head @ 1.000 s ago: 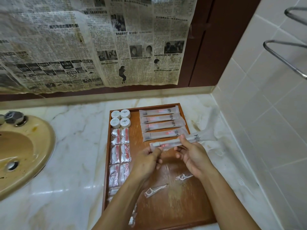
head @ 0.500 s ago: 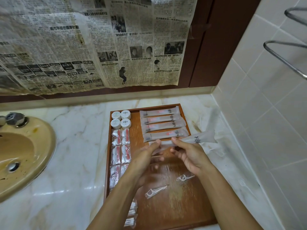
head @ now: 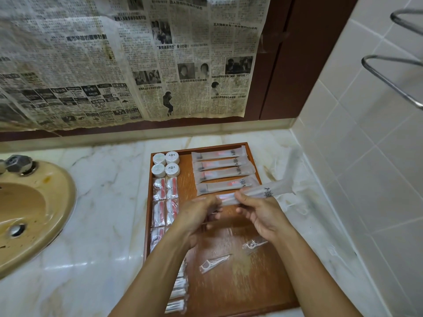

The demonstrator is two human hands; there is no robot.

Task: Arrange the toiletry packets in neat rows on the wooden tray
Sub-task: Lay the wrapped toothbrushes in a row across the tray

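Note:
A wooden tray [head: 247,291] lies on the marble counter. Both hands hold one long translucent toothbrush packet [head: 258,193] just above the tray, in front of a row of several like packets [head: 223,170]. My left hand [head: 196,213] grips its left end; my right hand [head: 261,213] pinches its middle. The packet's right end sticks out past the tray's right edge. Several round white-lidded jars [head: 166,164] and small red-and-white sachets [head: 164,197] line the tray's left side. Two floss-pick packets [head: 214,263] lie loose near the tray's middle.
A beige sink [head: 29,213] with a metal tap sits at the left. A tiled wall [head: 366,179] with a chrome rail [head: 393,83] stands close on the right. Newspaper [head: 126,60] covers the back wall. Cotton-swab packets [head: 178,291] lie under my left forearm.
Both hands carried the long packet slightly farther back, closer to the row of like packets. My left hand closed round its left end.

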